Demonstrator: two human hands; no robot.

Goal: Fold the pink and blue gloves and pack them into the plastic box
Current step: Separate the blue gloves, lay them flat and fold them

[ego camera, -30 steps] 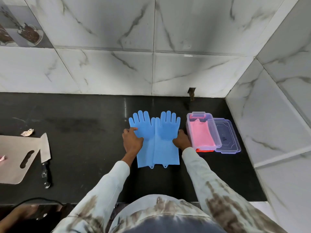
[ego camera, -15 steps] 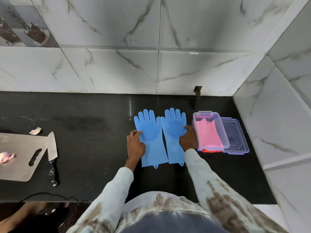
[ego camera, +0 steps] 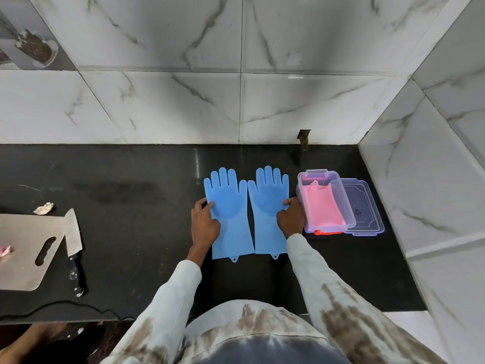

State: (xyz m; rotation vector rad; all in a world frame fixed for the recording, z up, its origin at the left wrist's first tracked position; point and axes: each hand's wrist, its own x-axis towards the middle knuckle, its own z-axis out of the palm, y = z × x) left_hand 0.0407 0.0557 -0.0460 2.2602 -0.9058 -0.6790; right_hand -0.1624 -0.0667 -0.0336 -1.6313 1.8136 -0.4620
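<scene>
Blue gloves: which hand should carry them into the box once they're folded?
Probably the right hand: it rests on the right glove beside the open box, while the left hand is on the far glove.

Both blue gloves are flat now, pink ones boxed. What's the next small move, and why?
Probably lay the left blue glove over the right blue glove, then fold. They lie side by side, unfolded, each longer than the plastic box where pink gloves already sit. Left hand and right hand rest at their outer edges.

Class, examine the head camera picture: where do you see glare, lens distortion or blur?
Head view: a faint vertical glare streak on the black counter left of the blue gloves; wide-angle bending of the wall tile lines; gloves and plastic box sharp.
</scene>
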